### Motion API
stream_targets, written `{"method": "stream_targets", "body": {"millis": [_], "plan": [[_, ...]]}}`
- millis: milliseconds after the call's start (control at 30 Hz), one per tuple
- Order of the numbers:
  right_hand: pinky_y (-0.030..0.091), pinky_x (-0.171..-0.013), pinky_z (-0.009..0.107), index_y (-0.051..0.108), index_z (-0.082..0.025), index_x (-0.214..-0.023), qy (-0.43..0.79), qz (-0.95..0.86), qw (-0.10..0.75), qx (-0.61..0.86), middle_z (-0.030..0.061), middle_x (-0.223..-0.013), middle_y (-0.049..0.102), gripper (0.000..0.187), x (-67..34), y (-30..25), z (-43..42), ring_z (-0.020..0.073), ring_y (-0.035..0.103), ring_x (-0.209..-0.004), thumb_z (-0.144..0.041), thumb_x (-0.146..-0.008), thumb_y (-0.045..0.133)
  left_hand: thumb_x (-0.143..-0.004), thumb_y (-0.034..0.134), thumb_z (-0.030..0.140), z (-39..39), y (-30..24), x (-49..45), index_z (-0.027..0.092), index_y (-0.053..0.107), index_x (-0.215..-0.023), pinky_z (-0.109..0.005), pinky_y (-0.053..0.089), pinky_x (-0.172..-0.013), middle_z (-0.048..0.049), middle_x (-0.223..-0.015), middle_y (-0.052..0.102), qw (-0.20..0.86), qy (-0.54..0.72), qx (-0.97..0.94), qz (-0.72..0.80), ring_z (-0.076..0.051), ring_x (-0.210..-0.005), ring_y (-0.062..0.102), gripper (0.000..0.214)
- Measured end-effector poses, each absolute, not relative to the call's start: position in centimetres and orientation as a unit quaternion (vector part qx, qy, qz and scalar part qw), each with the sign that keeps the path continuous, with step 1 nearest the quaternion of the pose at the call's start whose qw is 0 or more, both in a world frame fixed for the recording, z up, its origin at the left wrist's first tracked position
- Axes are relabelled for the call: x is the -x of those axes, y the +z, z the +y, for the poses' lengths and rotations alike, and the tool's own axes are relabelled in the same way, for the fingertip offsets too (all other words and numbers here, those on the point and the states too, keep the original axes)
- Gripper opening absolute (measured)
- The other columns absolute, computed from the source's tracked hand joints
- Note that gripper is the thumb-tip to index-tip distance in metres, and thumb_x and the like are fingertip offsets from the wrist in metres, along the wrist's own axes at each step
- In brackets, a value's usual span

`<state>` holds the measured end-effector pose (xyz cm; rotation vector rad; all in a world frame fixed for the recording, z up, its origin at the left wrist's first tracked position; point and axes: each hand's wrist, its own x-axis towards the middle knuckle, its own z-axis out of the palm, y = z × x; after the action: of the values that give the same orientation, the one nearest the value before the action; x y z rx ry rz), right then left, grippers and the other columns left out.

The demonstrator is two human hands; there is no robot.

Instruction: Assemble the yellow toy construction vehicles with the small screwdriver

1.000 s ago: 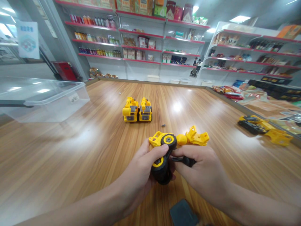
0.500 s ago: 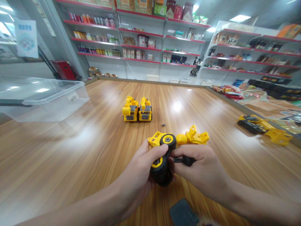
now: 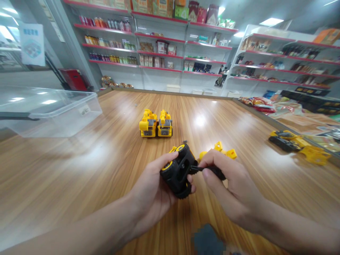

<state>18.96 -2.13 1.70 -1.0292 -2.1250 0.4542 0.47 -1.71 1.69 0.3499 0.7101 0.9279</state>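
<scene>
My left hand is closed round a toy truck chassis, tilted so its black underside and black wheels with yellow hubs show. A black screwdriver is pinched in my right hand, its shaft pointing left at the chassis underside. Whether the tip touches a screw I cannot tell. Just behind my right fingers lie yellow toy parts, partly hidden by the hand. A small grey piece rests on the table beyond the chassis.
Two yellow toy trucks stand side by side farther back on the wooden table. A clear plastic bin is at the left. Another yellow toy vehicle and packets lie at the right. Stocked shelves line the back.
My left hand has turned the chassis so that its underside shows more. My right hand has shifted slightly right and up with the screwdriver, now nearer the yellow parts.
</scene>
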Motion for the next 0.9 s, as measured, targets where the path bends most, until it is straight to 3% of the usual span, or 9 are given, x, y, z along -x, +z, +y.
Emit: {"method": "stream_targets", "body": {"millis": [233, 433, 567, 700, 900], "plan": [[0.046, -0.068, 0.029, 0.062, -0.017, -0.094, 0.107, -0.817, 0.397, 0.404, 0.0013, -0.084, 0.061, 0.010, -18.70, 1.00, -1.42, 0.0136, 0.059, -0.076, -0.014, -0.085, 0.063, -0.091, 0.051, 0.026, -1.86, 1.96, -0.45, 0.010, 0.066, -0.095, -0.033, 0.059, -0.062, -0.0091, -0.076, 0.067, 0.823, 0.440, -0.144, 0.328, -0.016, -0.060, 0.063, 0.022], [0.050, -0.075, 0.028, 0.068, -0.014, -0.095, 0.085, -0.832, 0.417, 0.355, 0.0067, -0.096, 0.060, 0.012, -18.68, 0.78, -1.27, 0.0155, 0.061, -0.088, -0.009, -0.084, 0.064, -0.091, 0.052, 0.027, -1.85, 1.38, -0.56, 0.010, 0.067, -0.095, -0.033, 0.059, -0.064, -0.0091, -0.076, 0.066, 0.828, 0.428, -0.151, 0.328, -0.017, -0.062, 0.062, 0.023], [0.050, -0.083, 0.034, 0.067, -0.010, -0.111, 0.075, -0.842, 0.410, 0.343, 0.0127, -0.113, 0.051, 0.027, -18.72, 0.97, -1.62, 0.0185, 0.059, -0.096, -0.007, -0.086, 0.058, -0.091, 0.051, 0.027, -1.61, 1.20, -0.46, 0.010, 0.067, -0.096, -0.034, 0.058, -0.064, -0.0087, -0.077, 0.066, 0.824, 0.440, -0.154, 0.321, -0.016, -0.062, 0.062, 0.024], [0.051, -0.082, 0.034, 0.058, -0.008, -0.127, 0.092, -0.857, 0.400, 0.312, 0.0132, -0.111, 0.052, 0.042, -18.81, 1.13, -1.87, 0.0196, 0.057, -0.100, -0.002, -0.085, 0.052, -0.091, 0.050, 0.026, -1.54, 1.45, -0.41, 0.011, 0.067, -0.093, -0.033, 0.058, -0.063, -0.0074, -0.073, 0.064, 0.820, 0.445, -0.150, 0.326, -0.016, -0.061, 0.062, 0.023], [0.051, -0.081, 0.029, 0.061, -0.013, -0.108, 0.075, -0.833, 0.428, 0.343, 0.0055, -0.098, 0.063, 0.029, -18.82, 1.35, -1.84, 0.0155, 0.060, -0.091, -0.003, -0.081, 0.061, -0.091, 0.051, 0.025, -1.64, 1.75, -0.44, 0.011, 0.065, -0.092, -0.033, 0.058, -0.062, -0.0073, -0.071, 0.065, 0.817, 0.448, -0.149, 0.332, -0.017, -0.060, 0.063, 0.021]]}}
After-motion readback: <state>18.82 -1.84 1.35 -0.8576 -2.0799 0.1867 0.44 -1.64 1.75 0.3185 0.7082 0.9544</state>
